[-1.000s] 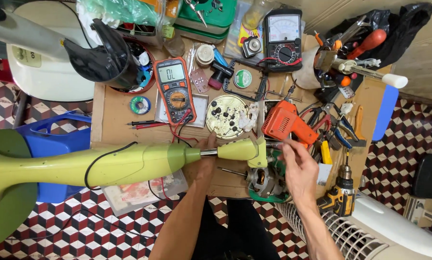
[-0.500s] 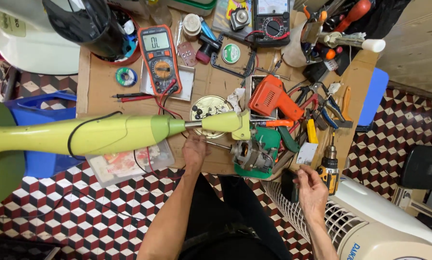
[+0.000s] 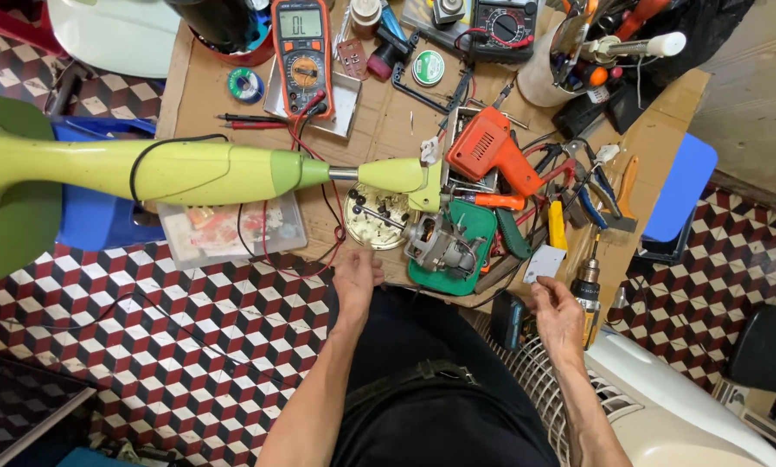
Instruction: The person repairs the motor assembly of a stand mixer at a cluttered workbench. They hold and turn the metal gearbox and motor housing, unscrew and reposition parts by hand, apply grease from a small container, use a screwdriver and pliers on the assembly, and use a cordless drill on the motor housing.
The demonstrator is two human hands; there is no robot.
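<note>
A: Head view. Where is the work?

B: Your right hand [image 3: 558, 316] pinches a small white card [image 3: 545, 262], right of the green motor assembly [image 3: 447, 246]. Your left hand [image 3: 356, 277] rests released at the tabletop [image 3: 388, 130] edge, left of it.

A: Handling?

B: The card is likely light, thin and bendable; grip its edges. The motor is probably heavy and rigid; lift by its base.

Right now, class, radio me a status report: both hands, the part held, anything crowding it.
Left hand empty, resting at bench edge. Right hand pinching small white plate. Cordless drill close beside it.
</note>
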